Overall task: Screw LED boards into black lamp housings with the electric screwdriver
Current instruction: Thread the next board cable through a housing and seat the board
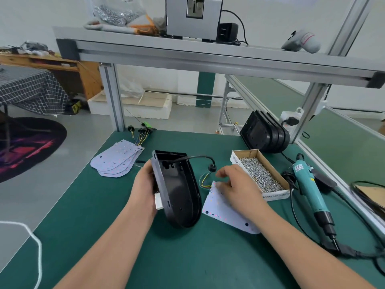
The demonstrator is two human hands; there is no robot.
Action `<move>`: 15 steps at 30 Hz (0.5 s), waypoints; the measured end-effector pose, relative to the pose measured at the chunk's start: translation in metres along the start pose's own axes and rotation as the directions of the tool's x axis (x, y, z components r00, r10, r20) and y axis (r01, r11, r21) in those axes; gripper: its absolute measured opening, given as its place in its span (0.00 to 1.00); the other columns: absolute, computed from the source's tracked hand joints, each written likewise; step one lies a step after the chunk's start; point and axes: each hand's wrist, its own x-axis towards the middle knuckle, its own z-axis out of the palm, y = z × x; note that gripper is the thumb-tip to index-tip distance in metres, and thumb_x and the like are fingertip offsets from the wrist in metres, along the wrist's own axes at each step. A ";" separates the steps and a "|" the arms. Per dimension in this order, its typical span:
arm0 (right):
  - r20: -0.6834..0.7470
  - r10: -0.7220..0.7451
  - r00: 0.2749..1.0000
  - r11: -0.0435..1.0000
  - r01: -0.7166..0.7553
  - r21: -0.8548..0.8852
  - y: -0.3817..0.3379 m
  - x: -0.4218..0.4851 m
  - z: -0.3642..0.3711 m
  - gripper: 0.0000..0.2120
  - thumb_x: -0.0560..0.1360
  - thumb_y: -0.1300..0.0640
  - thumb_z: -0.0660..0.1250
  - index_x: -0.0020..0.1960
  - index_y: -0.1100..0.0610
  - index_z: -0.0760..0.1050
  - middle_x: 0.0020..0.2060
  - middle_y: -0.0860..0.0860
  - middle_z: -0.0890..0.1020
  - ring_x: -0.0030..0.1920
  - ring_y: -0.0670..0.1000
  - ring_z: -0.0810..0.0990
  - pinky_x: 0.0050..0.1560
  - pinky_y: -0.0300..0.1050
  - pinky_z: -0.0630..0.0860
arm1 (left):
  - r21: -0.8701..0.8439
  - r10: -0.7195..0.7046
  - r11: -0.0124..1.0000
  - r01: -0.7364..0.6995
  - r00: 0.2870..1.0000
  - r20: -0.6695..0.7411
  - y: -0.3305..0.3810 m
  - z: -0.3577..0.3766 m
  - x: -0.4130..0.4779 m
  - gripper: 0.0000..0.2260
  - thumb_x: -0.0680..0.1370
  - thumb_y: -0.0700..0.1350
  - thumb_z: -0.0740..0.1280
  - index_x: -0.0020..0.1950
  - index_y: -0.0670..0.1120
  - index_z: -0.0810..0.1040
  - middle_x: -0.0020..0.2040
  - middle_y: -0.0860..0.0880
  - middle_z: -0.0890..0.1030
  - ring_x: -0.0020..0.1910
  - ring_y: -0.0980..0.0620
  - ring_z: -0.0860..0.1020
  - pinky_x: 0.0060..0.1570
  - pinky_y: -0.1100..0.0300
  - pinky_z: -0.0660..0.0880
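Observation:
My left hand (144, 187) grips a black lamp housing (179, 192) by its left edge and holds it tilted on the green mat, open side up. A black cable runs out of the housing to a grommet (211, 166), and coloured wires lead from there to a white LED board (225, 213) lying flat to the right. My right hand (235, 184) hovers over the top of that board, fingers loosely curled; whether they touch it is unclear. The teal electric screwdriver (308, 188) lies on the mat at the right, untouched.
A cardboard box of screws (260, 174) sits between the board and the screwdriver. Several spare LED boards (116, 159) with wires are stacked at the back left. Black housings (264, 132) lean at the back right. An aluminium frame and shelf stand overhead.

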 end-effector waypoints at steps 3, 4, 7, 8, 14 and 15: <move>-0.138 -0.083 0.987 0.992 0.095 0.085 -0.003 0.006 0.011 0.23 0.81 0.59 0.64 0.75 0.53 0.70 0.69 0.49 0.74 0.67 0.46 0.74 0.67 0.42 0.68 | 0.034 -0.047 0.998 0.048 0.999 -0.012 -0.005 0.013 -0.006 0.11 0.78 0.52 0.70 0.46 0.46 0.87 0.45 0.44 0.86 0.39 0.43 0.85 0.40 0.52 0.85; -0.165 -0.077 0.983 0.981 0.104 0.165 -0.005 0.006 0.011 0.27 0.81 0.56 0.62 0.79 0.54 0.65 0.74 0.49 0.71 0.73 0.45 0.70 0.73 0.41 0.65 | 0.040 -0.064 0.997 0.064 0.998 -0.002 -0.006 0.017 -0.008 0.10 0.77 0.52 0.71 0.47 0.46 0.86 0.43 0.44 0.84 0.37 0.43 0.84 0.38 0.52 0.84; -0.123 -0.056 0.991 0.938 0.095 0.334 -0.008 0.008 0.016 0.29 0.85 0.49 0.61 0.83 0.50 0.59 0.76 0.44 0.70 0.76 0.41 0.67 0.77 0.42 0.62 | 0.036 -0.091 0.995 0.090 0.995 0.031 -0.008 0.024 -0.012 0.11 0.77 0.52 0.71 0.42 0.45 0.84 0.38 0.45 0.83 0.33 0.43 0.82 0.34 0.54 0.82; -0.099 -0.069 0.993 0.933 0.099 0.347 -0.008 0.009 0.017 0.26 0.86 0.49 0.62 0.83 0.50 0.62 0.74 0.43 0.72 0.74 0.42 0.70 0.77 0.45 0.65 | 0.032 -0.100 0.995 0.099 0.994 0.042 -0.009 0.026 -0.013 0.11 0.77 0.53 0.71 0.42 0.45 0.84 0.39 0.45 0.82 0.34 0.43 0.82 0.35 0.53 0.82; -0.236 -0.262 0.936 0.919 0.317 0.236 -0.016 0.006 0.013 0.14 0.86 0.55 0.63 0.69 0.54 0.80 0.51 0.47 0.80 0.55 0.47 0.79 0.59 0.49 0.76 | 0.015 -0.066 0.998 0.065 0.995 0.081 -0.015 0.025 -0.017 0.14 0.77 0.55 0.70 0.43 0.45 0.87 0.42 0.43 0.84 0.37 0.43 0.84 0.38 0.52 0.82; -0.222 -0.299 0.928 0.920 0.342 0.190 -0.019 0.004 0.012 0.17 0.85 0.53 0.62 0.71 0.53 0.79 0.48 0.47 0.77 0.53 0.48 0.78 0.57 0.49 0.76 | -0.008 -0.047 0.999 0.047 0.996 0.076 -0.016 0.023 -0.017 0.17 0.77 0.58 0.70 0.43 0.46 0.88 0.43 0.43 0.86 0.38 0.42 0.85 0.38 0.51 0.82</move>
